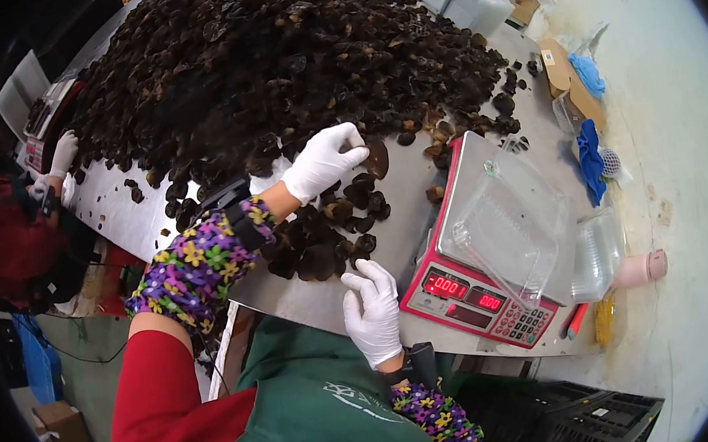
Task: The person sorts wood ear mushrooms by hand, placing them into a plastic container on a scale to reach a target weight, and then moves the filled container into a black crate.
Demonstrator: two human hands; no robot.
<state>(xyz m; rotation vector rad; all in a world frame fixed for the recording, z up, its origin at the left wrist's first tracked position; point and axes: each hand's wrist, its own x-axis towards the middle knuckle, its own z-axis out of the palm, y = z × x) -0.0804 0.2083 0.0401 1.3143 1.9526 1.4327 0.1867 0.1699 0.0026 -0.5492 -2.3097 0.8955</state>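
My left hand (328,163), in a white glove, reaches over the steel table with its fingers closed at the edge of a brown wood ear mushroom (376,160). Below it lies a small loose pile of dark wood ears (317,260). My right hand (373,314), also gloved, is near the table's front edge beside that pile. Its fingers are loosely bent and apart, with nothing seen in them. To its right stands a red scale (483,302) showing -0.001, with a clear plastic box (503,237) on its platform.
A large heap of wood ears (273,68) covers the back of the table (410,241). Clear containers (597,259), a pink cup (640,269) and a blue cloth (591,162) line the right side. Another person's gloved hand (64,154) is at the left, near a second scale.
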